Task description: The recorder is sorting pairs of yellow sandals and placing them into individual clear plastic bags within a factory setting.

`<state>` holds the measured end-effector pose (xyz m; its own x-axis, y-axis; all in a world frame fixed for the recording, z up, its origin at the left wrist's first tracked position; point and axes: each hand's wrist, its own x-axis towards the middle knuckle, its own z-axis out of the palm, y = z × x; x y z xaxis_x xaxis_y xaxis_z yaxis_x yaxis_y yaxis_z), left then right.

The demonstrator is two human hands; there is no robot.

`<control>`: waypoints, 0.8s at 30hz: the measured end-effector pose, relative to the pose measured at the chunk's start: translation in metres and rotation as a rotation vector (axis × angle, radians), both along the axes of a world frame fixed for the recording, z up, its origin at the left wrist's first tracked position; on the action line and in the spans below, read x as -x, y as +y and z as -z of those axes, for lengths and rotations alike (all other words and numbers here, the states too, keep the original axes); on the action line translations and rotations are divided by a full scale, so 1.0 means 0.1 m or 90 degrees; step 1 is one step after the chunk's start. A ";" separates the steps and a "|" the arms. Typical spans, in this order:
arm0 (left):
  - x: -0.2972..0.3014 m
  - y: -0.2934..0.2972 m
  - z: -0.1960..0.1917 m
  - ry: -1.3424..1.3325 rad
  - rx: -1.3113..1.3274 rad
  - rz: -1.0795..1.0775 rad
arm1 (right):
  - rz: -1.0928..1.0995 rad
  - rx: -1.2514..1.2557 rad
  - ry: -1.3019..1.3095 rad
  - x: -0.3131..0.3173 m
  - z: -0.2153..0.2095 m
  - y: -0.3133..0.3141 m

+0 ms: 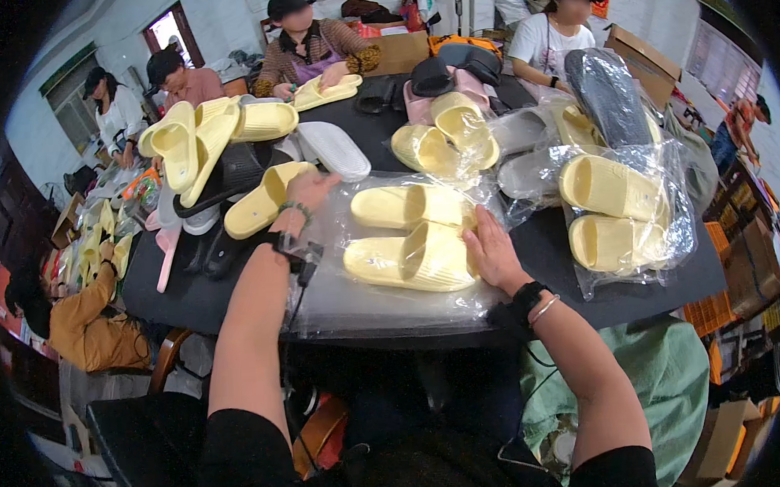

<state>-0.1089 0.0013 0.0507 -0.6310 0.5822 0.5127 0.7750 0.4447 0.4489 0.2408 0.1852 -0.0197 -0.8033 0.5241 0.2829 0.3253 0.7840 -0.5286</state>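
Observation:
A pair of pale yellow slippers (pixel 416 257) lies side by side in a clear plastic bag (pixel 322 302) in front of me. My right hand (pixel 499 252) rests flat against their strap ends, fingers stretched out and pointing away from me. At the bag's left edge is my left hand (pixel 310 197), beside a single yellow slipper (pixel 263 202) and just below a white slipper (pixel 336 151). Its fingers are blurred, so I cannot make out whether they grip anything.
Loose yellow slippers (pixel 177 140) are heaped at the left over dark ones. Bagged yellow slippers (pixel 612 188) and a bagged dark slipper (pixel 610 98) lie to the right on the black table (pixel 543 299). Several people work around it; one across holds a yellow slipper (pixel 329 91).

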 end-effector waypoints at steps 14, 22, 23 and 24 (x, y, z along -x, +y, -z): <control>-0.92 -0.48 -0.21 0.291 0.295 0.523 | 0.031 -0.002 -0.017 -0.13 -0.16 -0.02; -1.02 0.02 -0.21 0.195 0.420 0.588 | 0.025 0.004 -0.025 -0.15 -0.13 -0.06; -1.08 0.05 -0.18 0.099 0.394 0.603 | 0.024 0.007 -0.026 -0.16 -0.16 -0.07; -1.12 0.08 -0.16 0.002 0.368 0.616 | 0.022 0.011 -0.027 -0.16 -0.18 -0.07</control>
